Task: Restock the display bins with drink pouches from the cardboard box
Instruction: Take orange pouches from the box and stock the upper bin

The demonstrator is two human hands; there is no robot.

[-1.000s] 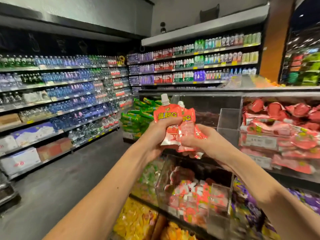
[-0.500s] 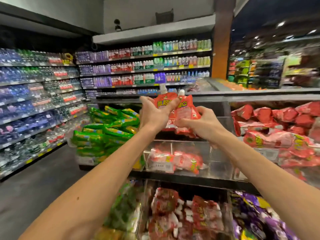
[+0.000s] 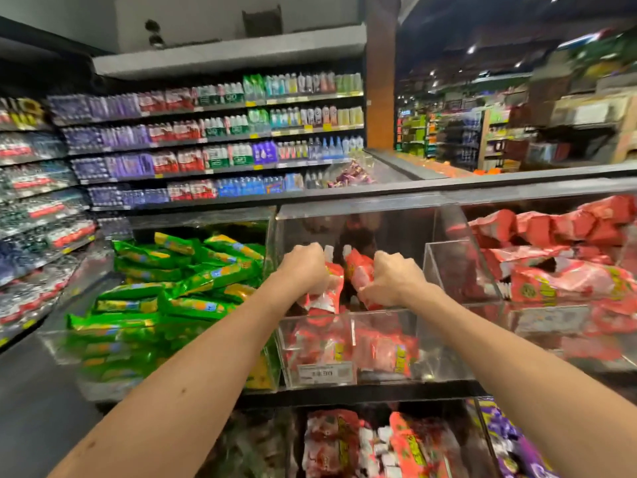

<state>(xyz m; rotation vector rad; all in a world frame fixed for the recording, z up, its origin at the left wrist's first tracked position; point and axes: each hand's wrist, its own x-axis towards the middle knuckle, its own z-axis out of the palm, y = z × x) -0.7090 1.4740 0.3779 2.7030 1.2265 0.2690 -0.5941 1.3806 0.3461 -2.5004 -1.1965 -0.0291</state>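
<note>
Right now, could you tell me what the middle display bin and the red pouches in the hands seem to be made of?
Middle display bin: looks like clear acrylic or similar rigid plastic, glossy; contents show through and its walls catch glare.
Red pouches: apparently flexible plastic film, shiny; they crumple where the left hand and right hand grip them.

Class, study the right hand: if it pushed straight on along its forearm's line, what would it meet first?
Probably the left pouch, gripped by the left hand, close beside the right hand and its right pouch; failing that, the back of the clear bin. Depth is unclear.
</note>
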